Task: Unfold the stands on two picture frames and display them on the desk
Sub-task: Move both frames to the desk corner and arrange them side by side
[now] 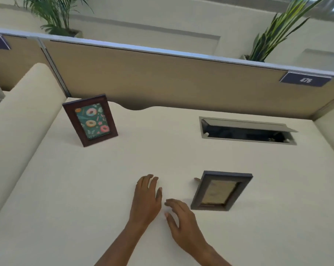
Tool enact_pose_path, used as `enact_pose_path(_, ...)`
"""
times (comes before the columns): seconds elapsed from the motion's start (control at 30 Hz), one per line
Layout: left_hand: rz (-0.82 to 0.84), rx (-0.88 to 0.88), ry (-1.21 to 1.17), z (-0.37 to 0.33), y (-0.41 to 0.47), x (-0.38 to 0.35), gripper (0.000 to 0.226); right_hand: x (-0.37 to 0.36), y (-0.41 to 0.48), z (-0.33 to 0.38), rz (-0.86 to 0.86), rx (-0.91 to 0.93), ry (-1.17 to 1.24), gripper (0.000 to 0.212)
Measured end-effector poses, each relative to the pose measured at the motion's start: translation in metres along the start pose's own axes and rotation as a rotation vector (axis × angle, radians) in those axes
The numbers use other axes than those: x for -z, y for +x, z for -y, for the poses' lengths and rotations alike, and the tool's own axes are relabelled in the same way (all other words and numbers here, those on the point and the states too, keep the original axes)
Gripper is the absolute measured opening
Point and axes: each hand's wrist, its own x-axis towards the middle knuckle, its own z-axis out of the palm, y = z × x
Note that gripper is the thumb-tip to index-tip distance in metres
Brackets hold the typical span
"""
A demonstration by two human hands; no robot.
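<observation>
A dark red-brown picture frame (90, 120) with a doughnut print stands upright at the far left of the cream desk (124, 169). A dark grey picture frame (221, 190) with a beige picture stands nearer, to the right, its stand tip showing behind its left edge. My left hand (147, 198) hovers flat over the desk middle, fingers apart, holding nothing. My right hand (181, 217) is just left of the grey frame, fingers spread, not touching it.
An open cable tray slot (246, 130) is cut into the desk at the back right. A tan partition wall (162, 77) runs along the rear, with plants behind it. A cream side divider (18, 121) borders the left.
</observation>
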Motion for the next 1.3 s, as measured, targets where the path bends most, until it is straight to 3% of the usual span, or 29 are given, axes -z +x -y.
enact_pose_path(0.2, 0.142, -0.014, -0.184, -0.057, -0.029, -0.032, 0.043, 0.067, -0.055, -0.047, -0.287, -0.235, 0.152, 0.008)
enact_pose_path(0.33, 0.2, 0.023, -0.253, -0.089, -0.037, -0.045, 0.045, 0.108, -0.063, -0.083, -0.45, -0.356, 0.168, 0.022)
enact_pose_path(0.43, 0.183, 0.096, -0.294, -0.099, -0.042, -0.053, 0.044, 0.126, -0.057, -0.102, -0.524, -0.385, 0.213, 0.01)
enact_pose_path(0.67, 0.065, 0.136, -0.381, -0.118, -0.052, -0.061, 0.039, 0.134, -0.036, -0.124, -0.36, -0.356, 0.395, 0.027)
enact_pose_path(1.03, -0.065, 0.16, -0.403, -0.127, -0.045, -0.057, 0.033, 0.13, -0.026, -0.12, -0.4, -0.321, 0.426, 0.028)
enact_pose_path(1.3, -0.208, 0.187, -0.42, -0.113, -0.006, -0.038, 0.031, 0.131, 0.031, -0.102, -0.374, -0.254, 0.413, 0.031)
